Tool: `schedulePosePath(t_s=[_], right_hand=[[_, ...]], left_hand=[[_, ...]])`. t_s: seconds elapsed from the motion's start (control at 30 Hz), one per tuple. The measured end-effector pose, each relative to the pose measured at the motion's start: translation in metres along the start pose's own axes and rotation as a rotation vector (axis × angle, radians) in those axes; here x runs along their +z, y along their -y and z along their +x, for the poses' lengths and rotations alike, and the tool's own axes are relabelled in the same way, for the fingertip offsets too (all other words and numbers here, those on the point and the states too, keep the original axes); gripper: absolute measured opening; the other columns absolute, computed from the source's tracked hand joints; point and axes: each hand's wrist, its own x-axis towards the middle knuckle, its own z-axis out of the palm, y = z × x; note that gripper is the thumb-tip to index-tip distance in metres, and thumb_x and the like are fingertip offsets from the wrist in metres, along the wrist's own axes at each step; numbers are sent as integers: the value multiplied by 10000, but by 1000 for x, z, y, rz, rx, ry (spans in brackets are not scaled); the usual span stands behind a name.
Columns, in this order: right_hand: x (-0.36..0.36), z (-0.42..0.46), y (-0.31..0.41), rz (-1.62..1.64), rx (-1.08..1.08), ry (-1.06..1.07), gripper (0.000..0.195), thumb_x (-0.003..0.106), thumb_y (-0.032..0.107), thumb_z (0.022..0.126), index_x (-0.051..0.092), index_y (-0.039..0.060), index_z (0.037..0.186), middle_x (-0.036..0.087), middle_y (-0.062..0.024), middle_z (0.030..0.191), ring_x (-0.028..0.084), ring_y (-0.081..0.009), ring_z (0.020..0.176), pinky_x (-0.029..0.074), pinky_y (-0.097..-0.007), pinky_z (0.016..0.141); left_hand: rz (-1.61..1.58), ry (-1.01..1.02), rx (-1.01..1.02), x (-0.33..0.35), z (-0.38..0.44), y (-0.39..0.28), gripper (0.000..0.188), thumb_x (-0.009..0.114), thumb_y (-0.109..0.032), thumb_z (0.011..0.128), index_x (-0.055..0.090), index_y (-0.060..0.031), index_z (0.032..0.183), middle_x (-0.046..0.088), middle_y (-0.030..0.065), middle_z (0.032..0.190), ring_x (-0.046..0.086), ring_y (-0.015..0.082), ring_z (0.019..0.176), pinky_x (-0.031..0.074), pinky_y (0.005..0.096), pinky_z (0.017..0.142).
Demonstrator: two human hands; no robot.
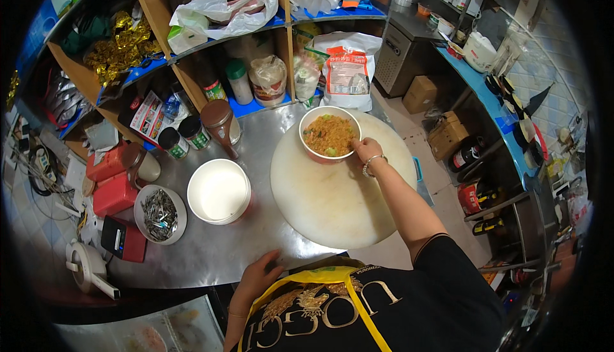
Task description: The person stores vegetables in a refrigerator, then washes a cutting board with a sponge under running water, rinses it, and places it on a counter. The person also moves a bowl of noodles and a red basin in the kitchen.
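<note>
A white paper bowl (306, 148) filled with fried rice (328, 134) and bits of green vegetable stands at the far part of a round white cutting board (331, 198). My right hand (368, 153) grips the bowl's right rim between thumb and fingers, a beaded bracelet on its wrist. My left hand (261, 273) is at the near edge of the metal table (230, 261), fingers apart and holding nothing. Between that hand and the shelves stands a stack of empty white paper bowls (219, 191), left of the board.
Brown-lidded jars (216, 114), black-lidded jars (172, 142) and a tub of small metallic packets (160, 214) line the left side. A red box-shaped device (123, 238) stands nearby. Behind the board are a large white bag (348, 71) and wooden shelves (288, 40). Cardboard boxes (446, 131) sit right.
</note>
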Motion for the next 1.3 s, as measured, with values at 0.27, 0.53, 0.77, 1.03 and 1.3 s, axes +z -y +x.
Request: schedulePosePath(t_s=[0.27,0.53,0.77,1.03,1.3], right_hand=[[-6,5,103,-275,-1006,25,352,512,261,832,564,128,1154,506,-114,1238,472,-309,1133,378,-395,963],[-35,9,36,-339,-387,-100,433,564,323,823,539,-8,1101,592,-201,1059,570,-319,995,446,-379,859],[-9,33,-6,-93,-178,27,326,589,268,768,594,-49,845,624,-190,694,620,-281,595,490,-368,573],[-12,-23,44,388,15,200,169,484,148,823,526,-14,840,609,-142,716,627,-256,499,535,-332,413],[13,-66,88,512,40,335,117,479,108,826,487,-9,830,592,-145,662,626,-258,502,542,-325,416]], left_hand=[[-17,12,5,2,6,1,460,636,-213,816,498,-54,1225,593,149,1128,584,265,1025,456,318,869],[-137,-594,-6,-18,3,13,314,594,-105,840,555,-37,1145,597,82,1052,581,138,855,484,252,716],[-30,-1147,-27,-84,56,62,594,653,-265,800,403,19,1258,521,138,1131,581,160,705,482,248,512],[-770,-756,-222,-115,67,45,274,454,-103,797,468,57,1019,612,172,743,620,221,501,502,269,385],[-673,-889,-248,-121,-18,34,279,475,-104,786,524,33,1024,621,131,800,617,183,542,513,263,410]])
